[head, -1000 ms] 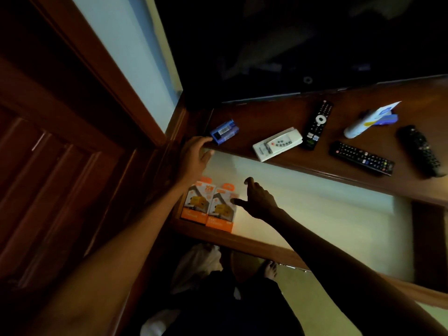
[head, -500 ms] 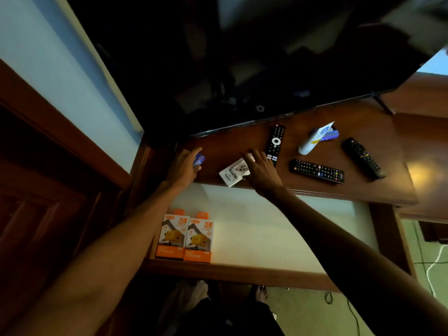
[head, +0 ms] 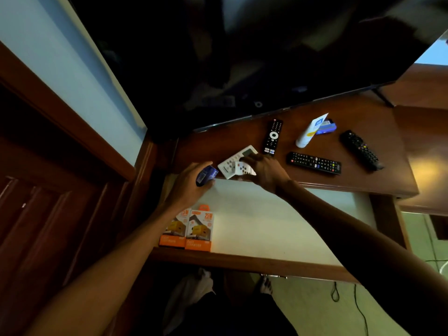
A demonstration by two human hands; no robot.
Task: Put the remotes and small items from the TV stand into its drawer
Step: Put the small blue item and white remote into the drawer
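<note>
Head view: the left hand point(head: 186, 185) grips a small blue box point(head: 206, 174) above the open drawer point(head: 266, 229) (two orange boxes inside); the right hand point(head: 265, 169) closes on the white remote point(head: 232, 163) at the TV stand point(head: 363, 175) edge.

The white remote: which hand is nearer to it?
Right. The right hand rests on the white remote, fingers over it; the left hand is beside it, gripping a small blue box.

Small blue box point(head: 206, 175) is gripped in left hand point(head: 188, 187) at frame centre, over open drawer point(head: 278, 226). White remote point(head: 236, 163) on TV stand point(head: 375, 141) is grasped by right hand point(head: 265, 169). Two orange boxes point(head: 188, 230) are seen in drawer's lower-left corner. Three black remotes point(head: 314, 163) and a white tube point(head: 309, 132) lie centre-right.
</note>
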